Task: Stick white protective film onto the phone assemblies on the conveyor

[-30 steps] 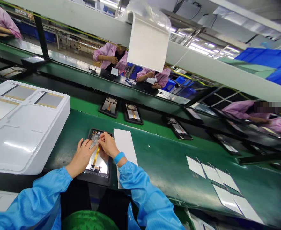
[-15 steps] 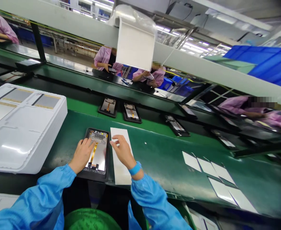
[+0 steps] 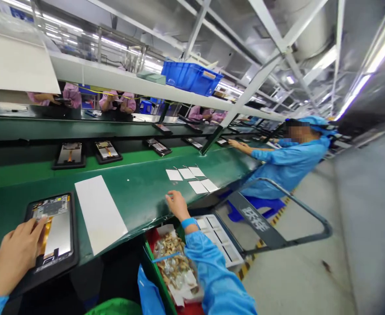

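Observation:
On the green bench at the left lies an opened tablet (image 3: 61,234) in a black tray, with its circuit board and an orange ribbon cable showing. My left hand (image 3: 20,251) rests over its left side, fingers stretched out and touching the inside near the cable. My right hand (image 3: 178,205) hovers at the bench's front edge, its fingers loosely bent and apart, and nothing shows in them. Just beyond it lie several flat white rectangular pieces (image 3: 199,187) with thin dark leads. A long white sheet (image 3: 98,214) lies between my hands, right of the tablet.
Below my right arm stands a green bin (image 3: 157,273) holding crumpled scraps. A white compartment tray (image 3: 221,245) sits on a trolley (image 3: 261,225) beside it. More tablets (image 3: 70,155) line the far green strip. A co-worker in blue (image 3: 284,162) sits at the right.
The view has swung to the right. My right hand has moved from the tablet's right edge toward the white pieces and bench edge. My left hand stays on the tablet.

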### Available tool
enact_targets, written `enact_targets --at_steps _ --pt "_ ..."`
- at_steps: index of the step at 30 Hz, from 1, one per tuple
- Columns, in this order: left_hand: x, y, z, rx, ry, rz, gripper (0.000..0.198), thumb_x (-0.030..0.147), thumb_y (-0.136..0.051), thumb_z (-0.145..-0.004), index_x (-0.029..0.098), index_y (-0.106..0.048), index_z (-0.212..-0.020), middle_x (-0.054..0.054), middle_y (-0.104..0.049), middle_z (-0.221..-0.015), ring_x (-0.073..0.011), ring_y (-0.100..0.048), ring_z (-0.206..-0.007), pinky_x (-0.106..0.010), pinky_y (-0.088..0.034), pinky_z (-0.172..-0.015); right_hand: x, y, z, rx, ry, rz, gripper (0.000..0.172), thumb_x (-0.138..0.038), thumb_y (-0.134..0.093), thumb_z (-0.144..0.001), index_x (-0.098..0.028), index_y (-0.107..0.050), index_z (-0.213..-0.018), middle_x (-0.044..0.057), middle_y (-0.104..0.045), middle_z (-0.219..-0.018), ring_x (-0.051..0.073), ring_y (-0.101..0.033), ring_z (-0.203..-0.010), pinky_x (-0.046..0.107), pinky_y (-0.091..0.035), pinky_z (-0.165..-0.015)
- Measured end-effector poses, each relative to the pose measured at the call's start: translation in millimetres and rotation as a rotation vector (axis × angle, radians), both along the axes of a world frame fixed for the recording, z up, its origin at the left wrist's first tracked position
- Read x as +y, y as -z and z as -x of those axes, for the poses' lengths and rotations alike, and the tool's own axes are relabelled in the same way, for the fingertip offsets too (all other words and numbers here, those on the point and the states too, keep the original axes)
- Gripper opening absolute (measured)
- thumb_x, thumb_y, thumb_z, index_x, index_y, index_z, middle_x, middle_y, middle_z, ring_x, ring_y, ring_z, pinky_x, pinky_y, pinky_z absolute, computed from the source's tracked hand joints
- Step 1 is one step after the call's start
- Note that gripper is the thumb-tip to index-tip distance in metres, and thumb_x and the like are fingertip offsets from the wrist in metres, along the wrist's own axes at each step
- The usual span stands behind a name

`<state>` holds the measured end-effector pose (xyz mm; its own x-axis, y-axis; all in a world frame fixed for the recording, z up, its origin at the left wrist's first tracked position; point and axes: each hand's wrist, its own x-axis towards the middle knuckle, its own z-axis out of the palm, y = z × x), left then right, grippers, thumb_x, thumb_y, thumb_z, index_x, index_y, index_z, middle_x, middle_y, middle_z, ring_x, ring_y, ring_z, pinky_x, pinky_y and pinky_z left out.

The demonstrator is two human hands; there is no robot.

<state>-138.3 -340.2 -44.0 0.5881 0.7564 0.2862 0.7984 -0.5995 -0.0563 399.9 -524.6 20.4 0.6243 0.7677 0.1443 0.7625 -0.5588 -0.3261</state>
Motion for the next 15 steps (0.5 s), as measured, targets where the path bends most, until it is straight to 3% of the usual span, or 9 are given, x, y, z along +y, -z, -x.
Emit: enact_targets --at_steps 4,8,12,15 --pt "-5 -23.1 -14 0.151 -0.002 0.01 0.052 0.013 -0.04 -0.081 0.014 -0.059 -0.129 -0.016 -0.062 -0.106 -0.0331 -0.057 -0.092 -0.042 -0.045 -0.069 32 -5.3 -63 -0.047 0.115 0.08 0.031 -0.024 -0.053 -0.096 -0.007 -0.058 -0.121 0.022 -0.061 -0.124 0.027 -0.056 -0.121 0.038 -0.042 -0.103" --pt "-12 -36.1 -34 0.212 -0.058 -0.034 0.05 0.014 -0.038 -0.084 0.01 -0.06 -0.129 -0.017 -0.061 -0.099 -0.0322 -0.055 -0.084 -0.044 -0.047 -0.069 82 -8.9 -103 -0.035 0.192 0.202 0.032 -0.029 -0.059 -0.096 -0.01 -0.06 -0.121 0.018 -0.061 -0.125 0.027 -0.059 -0.117 0.044 -0.047 -0.1" --pt "-18 -43.4 -46 0.224 -0.095 -0.055 0.05 0.013 -0.035 -0.088 0.007 -0.056 -0.134 -0.018 -0.06 -0.098 -0.0314 -0.056 -0.085 -0.042 -0.046 -0.069 116 -16.4 -120 0.02 0.206 0.317 0.037 -0.036 -0.064 -0.094 -0.013 -0.059 -0.122 0.012 -0.061 -0.124 0.023 -0.063 -0.105 0.043 -0.055 -0.09" --pt "-13 -54.0 -47 0.175 -0.074 0.027 0.055 0.006 -0.034 -0.088 0.016 -0.055 -0.138 -0.014 -0.06 -0.094 -0.0256 -0.057 -0.083 -0.037 -0.046 -0.074 129 -25.2 -113 0.036 0.198 0.359 0.034 -0.034 -0.065 -0.094 -0.012 -0.061 -0.12 0.012 -0.063 -0.122 0.023 -0.064 -0.105 0.042 -0.055 -0.09"
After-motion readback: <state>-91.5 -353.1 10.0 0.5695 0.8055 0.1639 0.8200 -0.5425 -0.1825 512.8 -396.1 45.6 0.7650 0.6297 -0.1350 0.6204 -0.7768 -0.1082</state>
